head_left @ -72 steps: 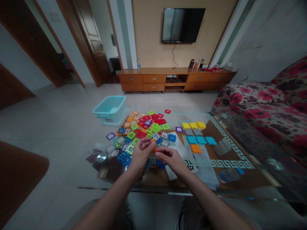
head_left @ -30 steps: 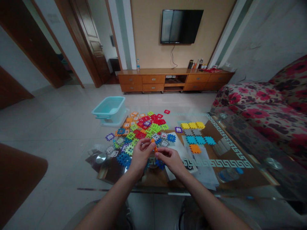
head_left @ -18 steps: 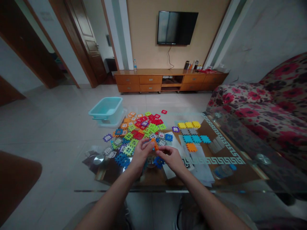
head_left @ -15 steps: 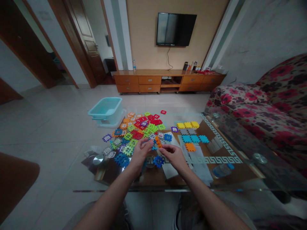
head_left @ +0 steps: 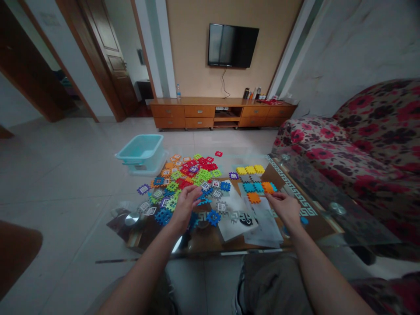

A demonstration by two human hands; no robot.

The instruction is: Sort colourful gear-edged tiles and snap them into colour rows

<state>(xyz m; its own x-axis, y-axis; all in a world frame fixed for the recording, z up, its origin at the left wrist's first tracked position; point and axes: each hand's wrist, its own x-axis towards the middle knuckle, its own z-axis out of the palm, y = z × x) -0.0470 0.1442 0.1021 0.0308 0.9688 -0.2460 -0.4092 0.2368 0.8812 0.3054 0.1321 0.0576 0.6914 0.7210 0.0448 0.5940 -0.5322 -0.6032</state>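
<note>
My right hand (head_left: pixel 286 207) pinches an orange interlocking tile (head_left: pixel 268 187) by its near edge, over the right end of a row of light-blue tiles (head_left: pixel 253 187). Just below that row lies another orange tile (head_left: pixel 253 198). Yellow tiles (head_left: pixel 250 169) and grey tiles (head_left: pixel 250 178) form rows farther back. My left hand (head_left: pixel 187 203) hovers with fingers apart at the near edge of a mixed pile of tiles, holding nothing. Red tiles (head_left: pixel 207 163), green tiles (head_left: pixel 205 176) and a blue tile (head_left: pixel 213 218) are near it.
A light-blue plastic tub (head_left: pixel 141 151) stands at the table's far left. Paper sheets (head_left: pixel 234 218) lie on or beneath the glass tabletop (head_left: pixel 193 243). A bottle with a blue cap (head_left: pixel 304 220) is partly hidden by my right forearm. A floral sofa (head_left: pixel 321 148) is at the right.
My right hand has carried the orange tile rightward from beside my left hand to the light-blue row. My left hand has let its fingers spread. The view has shifted slightly.
</note>
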